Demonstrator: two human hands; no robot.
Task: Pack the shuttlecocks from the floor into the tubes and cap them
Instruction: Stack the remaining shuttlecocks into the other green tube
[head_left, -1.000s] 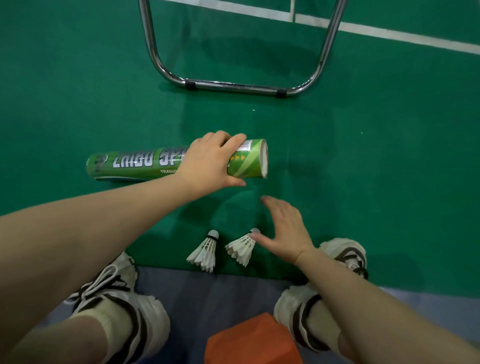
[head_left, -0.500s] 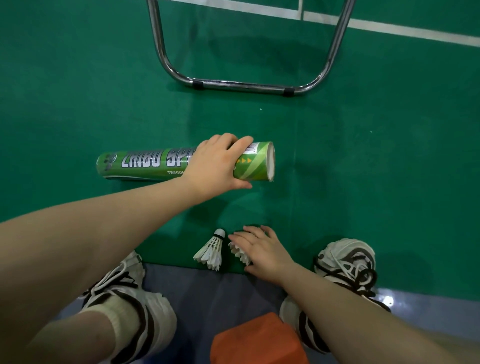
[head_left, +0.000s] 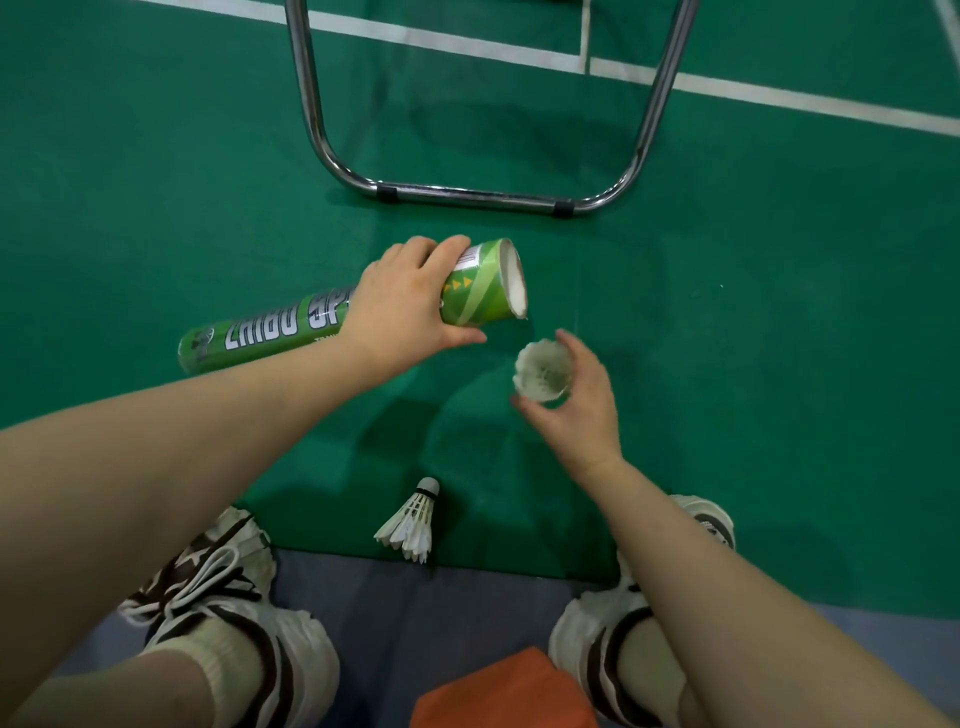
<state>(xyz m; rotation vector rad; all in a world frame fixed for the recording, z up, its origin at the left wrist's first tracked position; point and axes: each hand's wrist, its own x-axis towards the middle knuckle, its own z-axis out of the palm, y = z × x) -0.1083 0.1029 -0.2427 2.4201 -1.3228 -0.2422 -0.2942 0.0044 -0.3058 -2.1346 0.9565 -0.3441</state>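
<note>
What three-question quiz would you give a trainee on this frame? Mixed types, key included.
1. True or false: the left hand grips the green shuttlecock tube near its open end.
2. What does the right hand hold? A) a tube cap B) a feather shuttlecock C) nothing
3. Count: how many shuttlecocks lie on the court floor?
Key: 1 true. 2 B. 3 one, the loose shuttlecock.
</note>
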